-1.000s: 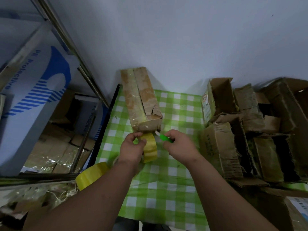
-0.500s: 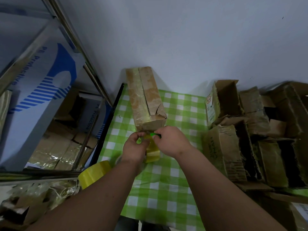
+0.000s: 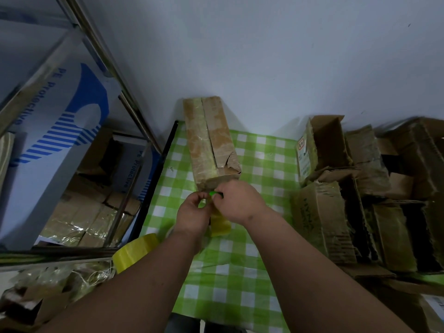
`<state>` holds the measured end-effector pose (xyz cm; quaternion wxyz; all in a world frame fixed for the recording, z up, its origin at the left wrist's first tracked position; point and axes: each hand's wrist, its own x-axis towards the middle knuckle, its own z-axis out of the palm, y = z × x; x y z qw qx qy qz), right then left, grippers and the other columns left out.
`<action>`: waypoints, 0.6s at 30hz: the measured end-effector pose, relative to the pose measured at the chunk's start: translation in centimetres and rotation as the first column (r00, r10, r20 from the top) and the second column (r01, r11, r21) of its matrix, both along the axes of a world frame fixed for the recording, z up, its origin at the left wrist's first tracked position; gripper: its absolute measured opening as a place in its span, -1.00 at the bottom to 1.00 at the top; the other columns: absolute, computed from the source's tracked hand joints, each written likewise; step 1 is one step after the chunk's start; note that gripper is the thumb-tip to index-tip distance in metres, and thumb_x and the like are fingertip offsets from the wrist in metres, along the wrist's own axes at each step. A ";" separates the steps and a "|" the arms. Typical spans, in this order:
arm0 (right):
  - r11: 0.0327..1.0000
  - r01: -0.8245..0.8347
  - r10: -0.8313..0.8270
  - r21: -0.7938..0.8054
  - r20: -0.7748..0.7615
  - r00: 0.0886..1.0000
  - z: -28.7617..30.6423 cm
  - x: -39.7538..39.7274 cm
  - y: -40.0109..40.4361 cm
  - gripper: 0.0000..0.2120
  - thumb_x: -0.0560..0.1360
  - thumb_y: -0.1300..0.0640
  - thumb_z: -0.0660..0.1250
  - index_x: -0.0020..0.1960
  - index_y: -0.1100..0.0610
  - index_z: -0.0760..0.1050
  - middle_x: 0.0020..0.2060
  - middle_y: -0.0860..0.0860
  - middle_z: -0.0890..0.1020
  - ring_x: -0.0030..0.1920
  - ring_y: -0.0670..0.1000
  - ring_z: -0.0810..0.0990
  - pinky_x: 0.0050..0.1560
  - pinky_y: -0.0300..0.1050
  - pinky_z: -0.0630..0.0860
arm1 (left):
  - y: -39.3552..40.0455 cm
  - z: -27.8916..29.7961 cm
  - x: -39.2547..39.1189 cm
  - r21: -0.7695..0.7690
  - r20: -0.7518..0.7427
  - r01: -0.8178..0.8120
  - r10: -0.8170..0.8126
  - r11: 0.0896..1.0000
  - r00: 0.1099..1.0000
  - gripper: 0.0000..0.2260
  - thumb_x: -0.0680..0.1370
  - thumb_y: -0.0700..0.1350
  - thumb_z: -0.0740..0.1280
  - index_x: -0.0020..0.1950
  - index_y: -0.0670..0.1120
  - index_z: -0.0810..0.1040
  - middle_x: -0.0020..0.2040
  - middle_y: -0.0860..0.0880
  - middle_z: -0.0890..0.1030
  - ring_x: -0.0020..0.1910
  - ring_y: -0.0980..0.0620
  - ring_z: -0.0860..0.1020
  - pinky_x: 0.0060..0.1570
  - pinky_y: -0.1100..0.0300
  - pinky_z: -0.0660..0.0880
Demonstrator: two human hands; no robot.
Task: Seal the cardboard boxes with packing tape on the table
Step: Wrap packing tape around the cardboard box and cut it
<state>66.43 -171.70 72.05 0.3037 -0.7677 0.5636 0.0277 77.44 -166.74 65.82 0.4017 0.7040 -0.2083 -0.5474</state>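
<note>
Green-checked table (image 3: 240, 284) against a pale wall, long cardboard box (image 3: 211, 145) lying lengthwise, near end toward left hand (image 3: 192, 213) gripping tape roll (image 3: 219, 224), right hand (image 3: 240, 200) pinching green cutter (image 3: 214, 193) at the strip, probably to sever it

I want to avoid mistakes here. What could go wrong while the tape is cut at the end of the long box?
1. The green cutter in the right hand works close to the left hand, so it may nick a finger.
2. The tape roll hangs below the hands and may drop.
3. The cardboard box has a torn corner; tape may hold poorly there.
</note>
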 end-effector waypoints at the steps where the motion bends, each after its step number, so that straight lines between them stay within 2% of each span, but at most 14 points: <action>1: 1.000 0.013 -0.013 -0.006 -0.008 1.000 0.0 0.1 -0.1 -0.75 0.59 0.04 0.18 -0.11 0.17 0.52 -0.21 0.06 0.50 -0.20 0.09 0.45 -0.25 -0.12 0.30 | 0.0 0.0 -0.1 0.006 -0.026 -0.016 0.016 1.000 1.000 -0.89 0.53 -0.23 0.39 -0.06 -0.01 0.59 -0.17 -0.09 0.67 -0.27 -0.08 0.52 -0.21 0.02 0.50; 5: 0.999 0.047 -0.047 -0.009 -0.024 0.999 -0.1 -0.5 -0.5 -0.78 0.58 0.06 0.18 -0.16 0.13 0.47 -0.21 0.07 0.51 -0.19 0.10 0.46 -0.23 -0.11 0.33 | -0.1 0.4 0.2 -0.012 -0.014 -0.016 0.016 1.000 1.000 -0.87 0.52 -0.28 0.39 -0.08 -0.04 0.58 -0.09 -0.05 0.67 -0.25 -0.05 0.55 -0.20 0.05 0.50; 8: 0.997 0.074 -0.075 -0.021 -0.023 0.997 -0.2 -1.3 -0.7 -0.77 0.58 0.06 0.18 -0.22 0.11 0.41 -0.25 0.04 0.47 -0.20 0.10 0.46 -0.22 -0.11 0.35 | -0.2 0.7 0.5 -0.024 0.011 0.009 -0.009 1.000 1.000 -0.87 0.53 -0.31 0.36 -0.05 -0.09 0.55 -0.11 -0.01 0.63 -0.32 0.02 0.50 -0.29 0.15 0.46; 10: 0.995 0.090 -0.091 -0.044 -0.025 0.996 -0.2 -1.8 -0.7 -0.78 0.58 0.05 0.19 -0.20 0.12 0.44 -0.26 0.03 0.46 -0.21 0.09 0.45 -0.22 -0.11 0.35 | -0.2 0.8 0.5 -0.026 0.018 0.022 -0.021 0.999 1.000 -0.87 0.53 -0.32 0.36 -0.06 -0.09 0.54 -0.12 -0.01 0.61 -0.33 0.03 0.48 -0.31 0.19 0.43; 12: 0.993 0.105 -0.106 -0.052 -0.015 0.994 -0.1 -2.2 -0.6 -0.78 0.57 0.05 0.20 -0.10 0.15 0.54 -0.23 0.03 0.48 -0.20 0.09 0.47 -0.21 -0.11 0.40 | -0.2 0.8 0.6 -0.029 0.021 0.031 -0.030 0.999 0.999 -0.86 0.53 -0.32 0.36 -0.07 -0.09 0.54 -0.08 -0.02 0.61 -0.31 0.04 0.47 -0.31 0.20 0.41; 14: 0.989 0.144 -0.143 -0.027 0.044 0.989 0.0 -2.5 -0.4 -0.77 0.57 0.07 0.22 -0.01 0.16 0.60 -0.22 0.07 0.54 -0.20 0.10 0.51 -0.22 -0.09 0.45 | -0.2 0.9 0.7 -0.018 0.033 0.048 -0.047 0.999 0.998 -0.86 0.53 -0.32 0.36 -0.07 -0.08 0.53 -0.05 -0.01 0.61 -0.29 0.04 0.47 -0.31 0.20 0.40; 16: 0.970 0.239 -0.243 0.044 0.161 0.956 -0.2 -3.0 0.0 -0.77 0.55 0.11 0.24 -0.05 0.23 0.61 -0.24 0.15 0.61 -0.24 0.11 0.54 -0.24 -0.04 0.48 | -0.1 0.6 0.8 -0.003 0.040 0.060 -0.060 0.998 0.997 -0.86 0.51 -0.31 0.37 -0.07 -0.07 0.55 0.01 -0.04 0.63 -0.23 -0.01 0.51 -0.24 0.17 0.43; 18: 0.917 0.369 -0.396 0.150 0.248 0.884 -0.7 -3.8 0.1 -0.77 0.53 0.15 0.28 -0.10 0.30 0.61 -0.28 0.19 0.61 -0.28 0.08 0.51 -0.28 -0.04 0.44 | -0.1 0.5 0.8 0.018 0.045 0.061 -0.062 0.998 0.997 -0.85 0.50 -0.30 0.38 -0.06 -0.06 0.56 0.07 -0.06 0.64 -0.17 -0.07 0.53 -0.19 0.11 0.45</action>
